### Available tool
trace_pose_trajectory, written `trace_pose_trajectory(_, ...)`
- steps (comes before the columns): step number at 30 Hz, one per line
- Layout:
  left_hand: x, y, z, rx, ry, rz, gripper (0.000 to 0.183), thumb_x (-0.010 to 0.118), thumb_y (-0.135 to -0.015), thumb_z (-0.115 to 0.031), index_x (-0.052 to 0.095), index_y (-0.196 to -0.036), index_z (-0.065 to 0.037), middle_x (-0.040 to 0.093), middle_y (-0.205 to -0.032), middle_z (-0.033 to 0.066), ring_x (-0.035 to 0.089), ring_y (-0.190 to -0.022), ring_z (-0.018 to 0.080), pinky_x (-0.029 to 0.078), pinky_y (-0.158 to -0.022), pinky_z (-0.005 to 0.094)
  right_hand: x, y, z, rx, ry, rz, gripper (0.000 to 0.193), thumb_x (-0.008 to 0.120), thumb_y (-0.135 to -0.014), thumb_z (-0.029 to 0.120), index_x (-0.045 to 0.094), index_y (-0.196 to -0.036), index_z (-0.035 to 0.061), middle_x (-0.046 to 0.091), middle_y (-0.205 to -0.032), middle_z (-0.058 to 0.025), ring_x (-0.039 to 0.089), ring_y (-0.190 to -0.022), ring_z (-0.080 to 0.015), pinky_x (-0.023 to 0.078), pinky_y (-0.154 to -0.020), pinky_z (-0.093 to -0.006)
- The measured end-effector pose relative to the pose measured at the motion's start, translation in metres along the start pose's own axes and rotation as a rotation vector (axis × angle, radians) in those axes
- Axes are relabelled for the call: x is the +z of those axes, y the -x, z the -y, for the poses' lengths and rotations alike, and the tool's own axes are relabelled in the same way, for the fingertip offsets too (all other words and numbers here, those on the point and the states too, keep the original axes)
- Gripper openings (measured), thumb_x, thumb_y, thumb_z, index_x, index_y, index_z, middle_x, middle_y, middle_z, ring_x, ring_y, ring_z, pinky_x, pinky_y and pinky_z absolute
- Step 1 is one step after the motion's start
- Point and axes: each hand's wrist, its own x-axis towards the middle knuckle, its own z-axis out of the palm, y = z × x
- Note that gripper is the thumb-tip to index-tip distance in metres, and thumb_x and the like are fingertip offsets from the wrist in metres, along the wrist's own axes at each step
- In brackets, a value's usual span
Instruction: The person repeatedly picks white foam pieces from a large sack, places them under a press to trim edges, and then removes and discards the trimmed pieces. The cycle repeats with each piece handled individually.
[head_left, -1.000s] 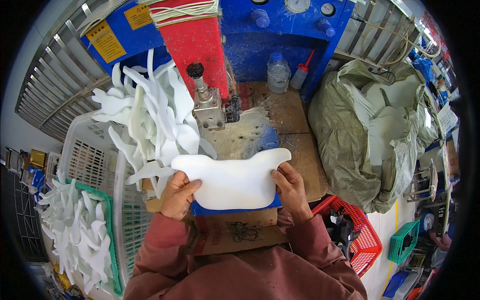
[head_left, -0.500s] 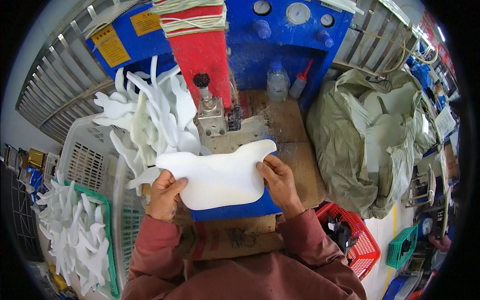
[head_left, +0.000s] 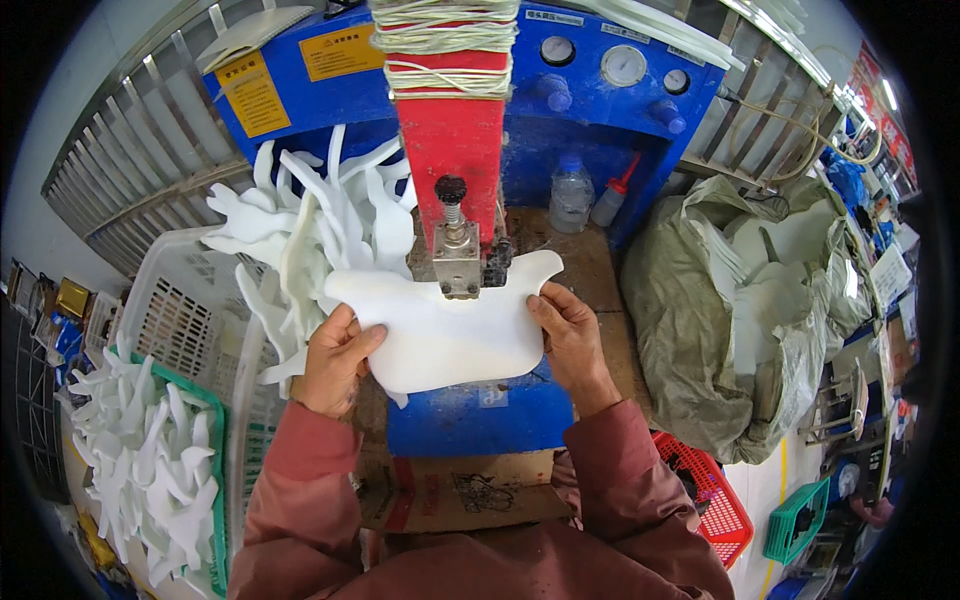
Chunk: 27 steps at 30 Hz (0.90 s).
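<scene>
A curved white foam piece [head_left: 455, 345] is stretched level between my two hands. My left hand [head_left: 338, 358] pinches its left end, thumb on top and fingers underneath. At the right end, my right hand [head_left: 572, 335] grips it the same way. The far edge of the foam reaches the metal head [head_left: 458, 262] of a red machine arm [head_left: 453, 140], which covers part of that edge. Whether the foam lies between the head and the surface below cannot be made out. Beneath it shows the blue front of the machine base [head_left: 480, 415].
White foam pieces [head_left: 345, 215] heap up left of the arm, beside a white crate [head_left: 175, 305]. More fill a green-rimmed basket [head_left: 215, 430]. A sack [head_left: 690, 370] with foam sheets stands right, near a red basket [head_left: 735, 515]. A bottle [head_left: 572, 195] is behind.
Both hands have carried the foam piece forward, away from me, so its far edge now meets the metal head. The view has shifted a little, and more of the blue base shows.
</scene>
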Motion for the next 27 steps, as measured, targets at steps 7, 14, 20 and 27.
trace_pose_trajectory(7, 0.015, -0.011, 0.002, -0.016, 0.073, -0.001, 0.033, 0.065, -0.099, -0.005, 0.061, -0.131, -0.003, 0.074, -0.101, 0.0015, 0.06, -0.072, 0.0011, 0.041, -0.056, 0.0167, -0.007, -0.001, 0.015, 0.001, 0.03, -0.024, 0.028, 0.067, -0.102, 0.015, 0.068, -0.125, -0.0007, 0.073, -0.105, -0.0029, 0.066, -0.084, -0.008, 0.052, -0.071, -0.0233)
trace_pose_trajectory(14, 0.007, -0.018, -0.002, 0.006, 0.049, 0.014, 0.035, 0.064, -0.098, -0.003, 0.06, -0.133, -0.002, 0.073, -0.106, 0.0035, 0.064, -0.08, 0.005, 0.046, -0.064, 0.0196, -0.002, -0.013, 0.013, -0.029, 0.05, -0.013, 0.029, 0.067, -0.102, 0.015, 0.067, -0.126, -0.0011, 0.072, -0.103, -0.0022, 0.064, -0.081, -0.0063, 0.05, -0.068, -0.0226)
trace_pose_trajectory(20, 0.007, -0.005, 0.013, -0.023, 0.13, 0.01, 0.036, 0.065, -0.098, -0.003, 0.06, -0.134, -0.001, 0.074, -0.105, 0.0042, 0.066, -0.082, 0.005, 0.048, -0.065, 0.0192, -0.008, 0.008, 0.003, 0.048, 0.041, -0.043, 0.029, 0.068, -0.101, 0.014, 0.067, -0.126, 0.0, 0.072, -0.1, 0.0002, 0.059, -0.076, -0.0035, 0.044, -0.062, -0.0207)
trace_pose_trajectory(27, 0.021, 0.004, 0.023, -0.028, 0.151, 0.07, 0.037, 0.066, -0.098, -0.006, 0.061, -0.134, -0.003, 0.071, -0.099, 0.0003, 0.06, -0.076, 0.0039, 0.046, -0.064, 0.0188, -0.019, 0.026, 0.005, 0.029, 0.007, -0.094, 0.018, 0.067, -0.101, 0.012, 0.069, -0.114, 0.001, 0.066, -0.093, 0.004, 0.054, -0.074, -0.0029, 0.042, -0.062, -0.0204)
